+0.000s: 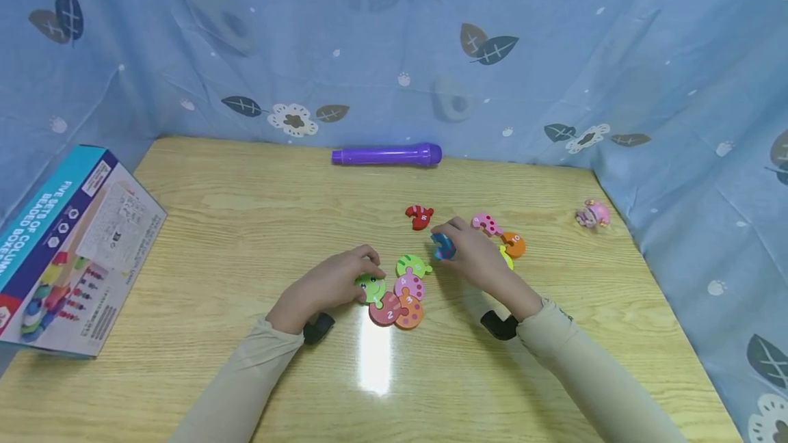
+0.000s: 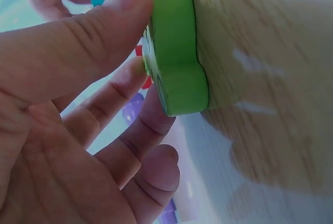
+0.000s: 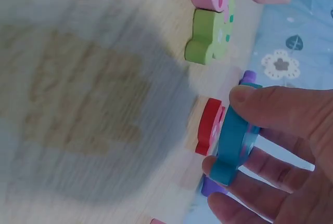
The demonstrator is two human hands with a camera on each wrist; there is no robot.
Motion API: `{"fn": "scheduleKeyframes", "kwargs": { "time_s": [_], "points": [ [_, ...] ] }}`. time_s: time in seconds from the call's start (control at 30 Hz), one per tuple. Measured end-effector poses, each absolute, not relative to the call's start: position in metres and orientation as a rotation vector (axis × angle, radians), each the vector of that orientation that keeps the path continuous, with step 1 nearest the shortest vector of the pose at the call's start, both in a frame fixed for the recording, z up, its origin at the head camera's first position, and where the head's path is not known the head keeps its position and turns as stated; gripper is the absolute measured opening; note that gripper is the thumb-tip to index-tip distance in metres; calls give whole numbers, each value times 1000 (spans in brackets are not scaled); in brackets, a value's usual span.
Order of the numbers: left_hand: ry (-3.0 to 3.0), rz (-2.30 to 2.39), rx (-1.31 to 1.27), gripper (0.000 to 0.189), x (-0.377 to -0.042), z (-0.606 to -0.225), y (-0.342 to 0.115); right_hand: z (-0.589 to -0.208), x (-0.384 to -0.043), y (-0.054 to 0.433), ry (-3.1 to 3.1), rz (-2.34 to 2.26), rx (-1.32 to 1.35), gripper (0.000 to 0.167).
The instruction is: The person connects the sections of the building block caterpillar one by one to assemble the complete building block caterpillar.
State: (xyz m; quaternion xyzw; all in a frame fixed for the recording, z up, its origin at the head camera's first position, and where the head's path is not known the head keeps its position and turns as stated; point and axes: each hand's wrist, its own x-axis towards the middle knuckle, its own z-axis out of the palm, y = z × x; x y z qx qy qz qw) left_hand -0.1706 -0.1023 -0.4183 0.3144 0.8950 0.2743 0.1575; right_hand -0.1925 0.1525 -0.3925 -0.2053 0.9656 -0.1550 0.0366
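With the left hand (image 1: 329,280) gripping the green head (image 1: 373,286), the right hand (image 1: 474,251) should align the blue piece (image 1: 442,246) it pinches, near green 5 (image 1: 410,265), before pressing down.

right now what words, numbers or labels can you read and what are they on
"FIVE SETS OF COLUMN", "BEADED BOXES": box, first line reaching the picture's edge
"1": green face piece
"2": dull red piece
"3": left orange piece
"4": near pink piece
"10": right orange piece
Too small or blurred: marks on striped green piece, bright red piece, far pink piece, box sticker, blue curtain
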Motion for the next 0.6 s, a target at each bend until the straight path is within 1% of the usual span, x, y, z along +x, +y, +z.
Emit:
{"fn": "scheduleKeyframes", "kwargs": {
  "time_s": [0.27,0.4,0.6],
  "points": [
    [2574,762,893,39,-170,-419,-102,-399,-181,156,2893,-499,-847,47],
    [2577,758,893,39,-170,-419,-102,-404,-178,154,2878,-434,-839,49],
    [2582,759,895,39,-170,-420,-102,-408,-174,150,2880,-403,-751,51]
  ]
}}
